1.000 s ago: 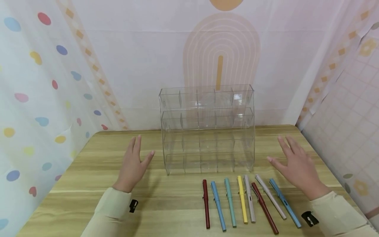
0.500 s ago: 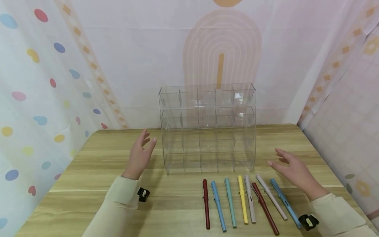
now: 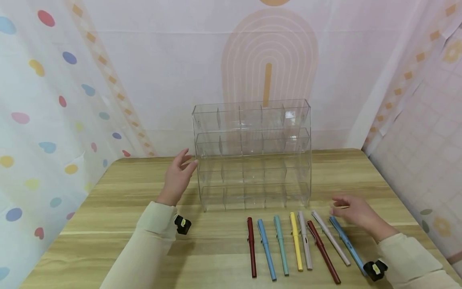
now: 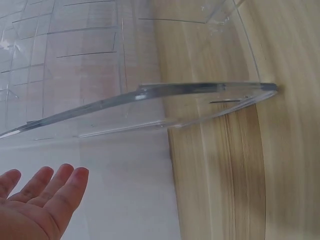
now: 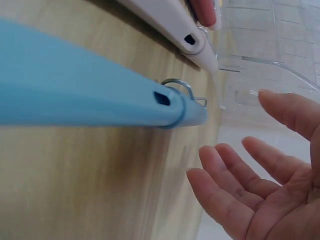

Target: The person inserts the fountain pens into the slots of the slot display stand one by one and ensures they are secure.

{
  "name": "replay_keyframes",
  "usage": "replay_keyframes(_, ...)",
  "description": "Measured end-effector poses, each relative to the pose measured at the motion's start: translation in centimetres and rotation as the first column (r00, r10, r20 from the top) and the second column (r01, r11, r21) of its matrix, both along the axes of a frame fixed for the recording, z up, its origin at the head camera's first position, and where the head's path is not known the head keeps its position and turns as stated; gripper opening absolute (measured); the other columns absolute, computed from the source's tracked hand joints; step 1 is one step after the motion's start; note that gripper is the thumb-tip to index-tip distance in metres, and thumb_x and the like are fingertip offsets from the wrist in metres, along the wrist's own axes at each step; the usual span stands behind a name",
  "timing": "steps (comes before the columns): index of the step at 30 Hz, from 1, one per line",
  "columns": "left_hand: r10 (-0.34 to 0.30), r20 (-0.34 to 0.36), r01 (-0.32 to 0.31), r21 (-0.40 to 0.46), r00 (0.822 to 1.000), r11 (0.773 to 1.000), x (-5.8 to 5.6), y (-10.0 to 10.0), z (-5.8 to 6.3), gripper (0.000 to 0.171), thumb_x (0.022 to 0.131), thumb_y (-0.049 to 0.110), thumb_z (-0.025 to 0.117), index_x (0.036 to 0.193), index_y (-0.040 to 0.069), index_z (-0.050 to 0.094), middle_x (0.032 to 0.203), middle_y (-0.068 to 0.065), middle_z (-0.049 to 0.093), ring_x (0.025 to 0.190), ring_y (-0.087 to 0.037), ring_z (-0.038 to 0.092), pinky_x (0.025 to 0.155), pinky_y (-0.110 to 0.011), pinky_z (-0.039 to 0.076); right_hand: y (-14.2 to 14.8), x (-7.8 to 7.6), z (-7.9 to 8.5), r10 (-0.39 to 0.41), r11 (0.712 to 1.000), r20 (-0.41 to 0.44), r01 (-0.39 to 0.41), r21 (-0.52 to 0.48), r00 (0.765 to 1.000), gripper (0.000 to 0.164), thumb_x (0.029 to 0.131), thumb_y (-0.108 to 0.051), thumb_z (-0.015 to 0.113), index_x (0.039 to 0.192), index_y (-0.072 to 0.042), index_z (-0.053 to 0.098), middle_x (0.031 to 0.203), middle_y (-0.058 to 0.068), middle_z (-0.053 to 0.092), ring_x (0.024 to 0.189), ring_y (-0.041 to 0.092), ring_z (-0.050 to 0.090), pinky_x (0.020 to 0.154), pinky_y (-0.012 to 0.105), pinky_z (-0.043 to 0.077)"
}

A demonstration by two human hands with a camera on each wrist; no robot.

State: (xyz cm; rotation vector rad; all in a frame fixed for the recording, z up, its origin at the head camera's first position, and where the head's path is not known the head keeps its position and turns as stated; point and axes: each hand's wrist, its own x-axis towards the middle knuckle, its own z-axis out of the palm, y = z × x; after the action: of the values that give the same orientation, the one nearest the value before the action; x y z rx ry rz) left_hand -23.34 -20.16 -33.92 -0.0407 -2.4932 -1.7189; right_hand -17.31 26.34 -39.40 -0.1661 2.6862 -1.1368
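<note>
A clear acrylic rack (image 3: 252, 155) with rows of small compartments stands at the back of the table. My left hand (image 3: 178, 178) is beside its left side; in the left wrist view a gap shows between the loosely bent fingers (image 4: 67, 195) and the side panel (image 4: 150, 92). At the right, my right hand (image 3: 357, 212) hovers near the cap end of a blue fountain pen (image 3: 348, 245), thumb and fingers apart and holding nothing. In the right wrist view this blue pen (image 5: 90, 82) lies close by, with a pale lilac pen (image 5: 175, 25) beyond it.
Left of that pen lie a lilac pen (image 3: 331, 239), a dark red pen (image 3: 323, 253), a greyish pen (image 3: 304, 241), a yellow pen (image 3: 296, 241), a teal pen (image 3: 281, 245), a blue pen (image 3: 266, 249) and another dark red pen (image 3: 251, 249). A patterned curtain (image 3: 162, 80) hangs behind the table.
My left hand has moved right and forward, up to the rack's left side. The right hand has come lower, toward the rightmost blue pen, its fingers bending. Pens and rack stay put.
</note>
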Motion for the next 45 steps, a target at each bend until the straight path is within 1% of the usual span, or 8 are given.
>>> replay_keyframes(5,0.004,0.012,-0.004,0.036,1.0,0.999,-0.6,0.4,-0.1,0.065,0.099,0.026,0.053,0.154,0.011,0.022,0.151,-0.019,0.035,0.134,-0.034,0.039,0.102,-0.048,0.041,0.1,-0.2,-0.5,-0.007,0.999,0.033,0.006,0.031,0.999,0.054,0.089,-0.013,0.064,0.129,0.018,0.046,0.113,0.031,0.059,0.103,0.041,0.057,0.079,0.046,0.05)
replay_keyframes(12,0.014,0.027,-0.015,0.028,1.0,1.0,-1.2,0.8,0.0,0.063,0.098,0.022,0.053,0.153,0.011,0.024,0.15,-0.02,0.036,0.132,-0.034,0.043,0.1,-0.048,0.043,-0.1,-0.1,-0.8,-0.011,0.998,0.066,0.008,0.057,0.998,0.052,0.087,-0.013,0.066,0.126,0.018,0.049,0.109,0.029,0.059,0.096,0.034,0.059,0.073,0.042,0.052)
replay_keyframes(18,0.03,0.025,-0.031,0.025,0.999,0.999,-1.7,1.2,0.2,0.063,0.097,0.018,0.055,0.152,0.008,0.027,0.148,-0.023,0.038,0.13,-0.035,0.044,0.097,-0.048,0.044,-0.4,0.0,-1.0,0.011,0.995,0.043,-0.016,0.102,0.999,0.049,0.081,-0.011,0.07,0.117,0.018,0.055,0.101,0.028,0.062,0.088,0.03,0.06,0.069,0.04,0.052)
replay_keyframes(25,0.041,-0.011,-0.041,0.003,0.999,0.999,-2.2,1.6,0.0,0.062,0.095,0.012,0.055,0.151,0.003,0.028,0.145,-0.026,0.041,0.128,-0.039,0.046,0.1,-0.047,0.043,-0.8,0.0,-1.1,0.028,0.983,0.019,-0.031,0.182,0.999,0.042,0.079,-0.011,0.073,0.109,0.016,0.061,0.096,0.024,0.064,0.087,0.032,0.061,0.072,0.045,0.051)
replay_keyframes(33,0.063,-0.006,-0.063,-0.011,0.998,0.998,-2.4,2.0,0.1,0.055,0.096,0.007,0.053,0.149,0.005,0.036,0.141,-0.023,0.047,0.124,-0.038,0.05,0.097,-0.048,0.046,-1.2,0.1,-0.8,0.009,0.977,0.018,-0.012,0.215,1.0,0.03,0.078,-0.006,0.07,0.101,0.013,0.065,0.093,0.02,0.066,0.081,0.026,0.06,0.07,0.043,0.05)
replay_keyframes(36,0.076,-0.008,-0.076,-0.034,0.997,0.997,-2.4,2.1,0.1,0.053,0.096,0.005,0.051,0.147,0.007,0.039,0.138,-0.022,0.05,0.122,-0.037,0.052,0.094,-0.047,0.048,-1.1,0.1,-0.6,-0.005,0.979,0.022,0.0,0.202,1.0,0.029,0.078,-0.006,0.068,0.1,0.013,0.065,0.092,0.019,0.065,0.077,0.023,0.058,0.066,0.039,0.05)
replay_keyframes(39,0.09,-0.022,-0.091,-0.061,0.996,0.994,-2.4,2.2,0.2,0.051,0.096,0.005,0.05,0.146,0.007,0.042,0.135,-0.021,0.053,0.12,-0.036,0.054,0.091,-0.046,0.049,-0.7,0.1,-0.1,-0.025,0.987,0.026,0.02,0.159,0.999,0.032,0.08,-0.006,0.064,0.105,0.015,0.063,0.094,0.022,0.064,0.074,0.021,0.057,0.061,0.035,0.05)
replay_keyframes(45,0.102,-0.044,-0.105,-0.071,0.994,0.992,-2.3,2.4,0.3,0.051,0.094,0.003,0.049,0.145,0.006,0.043,0.135,-0.022,0.054,0.119,-0.037,0.055,0.092,-0.046,0.049,0.2,0.1,1.5,-0.091,0.996,0.05,0.091,-0.007,0.995,0.043,0.092,-0.009,0.056,0.123,0.019,0.049,0.108,0.028,0.056,0.086,0.025,0.06,0.071,0.039,0.055)
